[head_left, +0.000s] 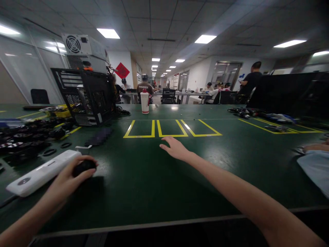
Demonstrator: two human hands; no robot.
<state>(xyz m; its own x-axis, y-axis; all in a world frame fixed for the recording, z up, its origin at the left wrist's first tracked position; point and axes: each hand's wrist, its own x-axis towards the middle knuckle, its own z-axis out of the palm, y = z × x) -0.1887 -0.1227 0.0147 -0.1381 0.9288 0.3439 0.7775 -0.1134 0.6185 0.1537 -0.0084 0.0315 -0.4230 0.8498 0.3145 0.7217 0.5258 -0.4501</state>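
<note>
My left hand [67, 174] is closed around a rounded black computer mouse [84, 166], fingers over its far side and thumb along the near side. Right beside that hand lies a long white power strip [42, 174], angled across the left of the table. My right hand [176, 149] reaches forward over the middle of the green tabletop [144, 185], holding nothing, with thumb and fingers apart. Its fingertips are close to the front edge of the yellow tape outlines [173, 135]; whether they touch the surface I cannot tell.
An open black computer case [100, 118] carries power supply units [77, 44]. Black fans and cables [24, 137] crowd the left. A white tumbler [145, 103] stands behind the tape. Cables [243, 112] lie far right. Another person's sleeve [313, 168] rests at the right edge.
</note>
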